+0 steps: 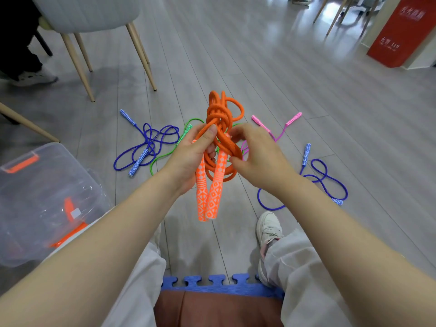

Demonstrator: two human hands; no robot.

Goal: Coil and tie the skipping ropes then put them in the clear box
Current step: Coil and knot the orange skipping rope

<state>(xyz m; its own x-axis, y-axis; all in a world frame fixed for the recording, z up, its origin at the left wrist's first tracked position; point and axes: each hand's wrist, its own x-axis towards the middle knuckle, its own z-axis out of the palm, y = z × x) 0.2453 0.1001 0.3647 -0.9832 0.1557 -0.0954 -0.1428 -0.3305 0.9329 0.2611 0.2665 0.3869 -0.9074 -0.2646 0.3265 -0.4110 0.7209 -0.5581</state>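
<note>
An orange skipping rope is bunched into a coil with a knot, held up in front of me. Its two orange patterned handles hang down side by side. My left hand grips the coil just below the knot, thumb across the strands. My right hand pinches a strand at the knot's right side. Loose on the floor lie a blue rope, a green rope, a pink rope and a second blue rope. The clear box stands at the left with orange latches.
Chair legs and a seated person's shoe are at the back left. A red sign stands far right. My legs and white shoe stretch over a blue foam mat on the grey plank floor.
</note>
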